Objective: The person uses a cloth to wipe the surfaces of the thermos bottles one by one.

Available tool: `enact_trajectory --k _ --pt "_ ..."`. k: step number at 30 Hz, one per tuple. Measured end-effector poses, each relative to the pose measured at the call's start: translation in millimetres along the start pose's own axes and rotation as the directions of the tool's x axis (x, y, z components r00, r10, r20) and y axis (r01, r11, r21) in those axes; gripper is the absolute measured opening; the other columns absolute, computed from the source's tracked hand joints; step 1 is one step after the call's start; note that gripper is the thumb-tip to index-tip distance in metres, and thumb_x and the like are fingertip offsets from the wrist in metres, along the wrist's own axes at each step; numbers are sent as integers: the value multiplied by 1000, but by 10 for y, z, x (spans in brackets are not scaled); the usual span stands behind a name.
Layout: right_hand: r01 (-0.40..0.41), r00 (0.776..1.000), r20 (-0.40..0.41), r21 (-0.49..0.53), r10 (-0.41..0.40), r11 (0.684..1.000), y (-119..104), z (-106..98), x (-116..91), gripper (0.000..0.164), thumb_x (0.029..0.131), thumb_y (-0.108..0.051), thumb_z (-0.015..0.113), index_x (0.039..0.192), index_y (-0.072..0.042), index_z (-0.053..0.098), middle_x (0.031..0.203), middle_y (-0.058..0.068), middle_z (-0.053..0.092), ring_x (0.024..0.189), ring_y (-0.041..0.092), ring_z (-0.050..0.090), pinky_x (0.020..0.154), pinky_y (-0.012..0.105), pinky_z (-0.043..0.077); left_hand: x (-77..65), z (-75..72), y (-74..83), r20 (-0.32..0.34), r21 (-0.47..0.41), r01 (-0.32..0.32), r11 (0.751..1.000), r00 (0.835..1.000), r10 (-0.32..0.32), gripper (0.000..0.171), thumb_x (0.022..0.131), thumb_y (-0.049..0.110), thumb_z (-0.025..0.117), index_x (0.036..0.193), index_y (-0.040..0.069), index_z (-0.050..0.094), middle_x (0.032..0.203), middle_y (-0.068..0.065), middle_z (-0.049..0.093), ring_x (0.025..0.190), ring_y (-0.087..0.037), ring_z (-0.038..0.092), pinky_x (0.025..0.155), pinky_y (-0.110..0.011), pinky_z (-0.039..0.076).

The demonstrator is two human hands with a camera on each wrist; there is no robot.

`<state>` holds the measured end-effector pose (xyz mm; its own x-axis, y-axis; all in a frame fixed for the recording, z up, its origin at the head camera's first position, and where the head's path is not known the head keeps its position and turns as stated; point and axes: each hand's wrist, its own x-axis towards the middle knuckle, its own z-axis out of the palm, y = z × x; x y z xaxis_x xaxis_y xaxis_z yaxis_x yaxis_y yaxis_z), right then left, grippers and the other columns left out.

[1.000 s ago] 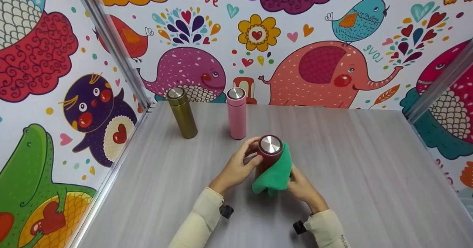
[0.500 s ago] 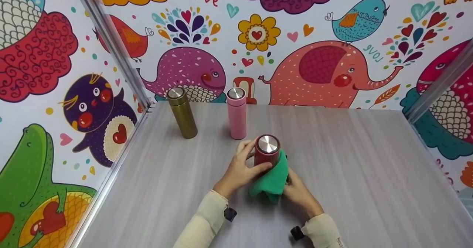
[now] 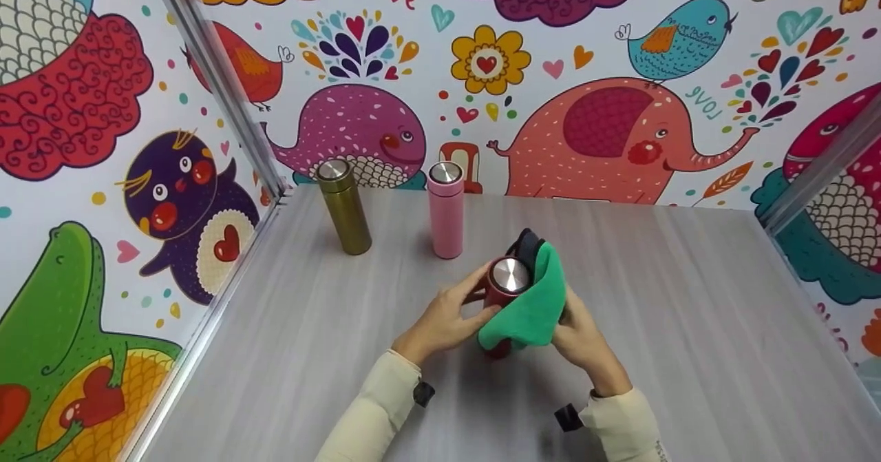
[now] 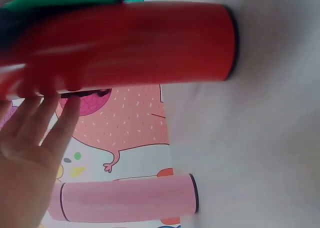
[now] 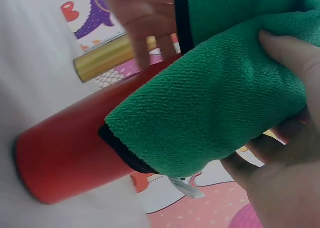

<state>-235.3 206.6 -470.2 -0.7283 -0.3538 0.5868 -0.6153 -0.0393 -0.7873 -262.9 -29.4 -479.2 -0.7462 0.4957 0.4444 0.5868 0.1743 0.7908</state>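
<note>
A red thermos bottle [image 4: 150, 48] with a shiny silver lid top [image 3: 510, 275] stands nearly upright in front of the person. Fingers and thumb of the left hand [image 3: 440, 321] grip its upper part from the left. On the opposite side, the right hand [image 3: 585, 334] holds a green cloth [image 3: 533, 310] wrapped against the bottle, thumb on the fabric in the right wrist view. The cloth has a dark border and a small white tag [image 5: 187, 187]. Its dark far part [image 3: 528, 245] sticks up beyond the lid. The cloth hides much of the bottle's upper body.
A gold-green thermos [image 3: 349, 217] and a pink thermos [image 3: 447, 221] stand upright at the back left of the grey table [image 3: 674, 310]. Walls with cartoon animals [image 3: 599, 145] and metal corner strips [image 3: 220, 83] enclose the table's back and sides.
The green cloth first slid down the bottle, then came up and to the right past the lid with the right hand. The bottle shifted slightly; the left hand kept its grip.
</note>
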Motion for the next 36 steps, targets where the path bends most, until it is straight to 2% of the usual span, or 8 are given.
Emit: enact_trajectory --k 4,8,13,19,23,27,31,36 --pt "9 1000 -13 -4 -9 1000 -71 -1 26 61 85 25 59 141 15 38 138 3 54 127 13 50 101 24 44 15 36 10 -10 91 -22 996 1000 23 62 101 36 55 153 5 39 136 -8 53 122 -18 54 97 -30 51" --pt "-29 999 -14 -38 29 999 -41 10 10 67 86 22 61 147 11 35 143 0 50 130 13 48 102 24 44 38 59 32 -24 135 -12 991 1000 15 63 100 37 49 155 8 35 124 -8 48 110 -18 55 94 -33 52" --pt "-82 997 -1 -24 82 996 89 35 -56 71 89 18 61 152 7 30 148 1 46 133 13 44 104 23 42 44 69 41 -23 62 5 998 1000 -3 66 99 26 49 159 11 26 136 -10 48 121 -18 54 102 -31 47" --pt "-150 988 36 -57 152 987 305 91 -203 50 92 11 63 138 5 46 131 -1 56 119 13 52 95 23 46 1 98 30 -75 -9 -8 1000 997 8 59 101 30 47 152 2 35 143 -11 53 128 -19 53 107 -36 44" --pt "-260 964 44 -53 262 964 425 139 -325 48 94 5 64 138 9 45 132 8 56 120 10 51 97 24 45 -14 144 51 -106 -21 53 998 993 -55 70 97 43 62 152 8 37 142 -4 55 129 -15 52 107 -37 42" --pt "-402 912 55 -59 406 914 542 172 -445 56 95 1 64 144 10 39 138 21 51 123 10 48 101 24 42 -32 172 45 -152 -46 122 991 980 -128 75 88 45 76 148 15 42 138 3 56 126 -12 53 106 -36 44" --pt "-486 868 54 -112 494 867 631 177 -516 61 94 -2 65 148 6 38 142 21 50 128 20 46 107 31 39 -37 153 28 -177 -41 145 989 973 -150 70 86 45 79 142 15 52 129 4 54 119 -13 52 100 -33 49" --pt "-516 854 6 -112 520 849 604 133 -507 56 93 -4 67 144 1 46 140 18 53 130 30 45 109 43 37 1 113 20 -148 -78 133 988 979 -143 74 86 42 79 149 20 46 131 5 56 121 -13 54 98 -31 50"
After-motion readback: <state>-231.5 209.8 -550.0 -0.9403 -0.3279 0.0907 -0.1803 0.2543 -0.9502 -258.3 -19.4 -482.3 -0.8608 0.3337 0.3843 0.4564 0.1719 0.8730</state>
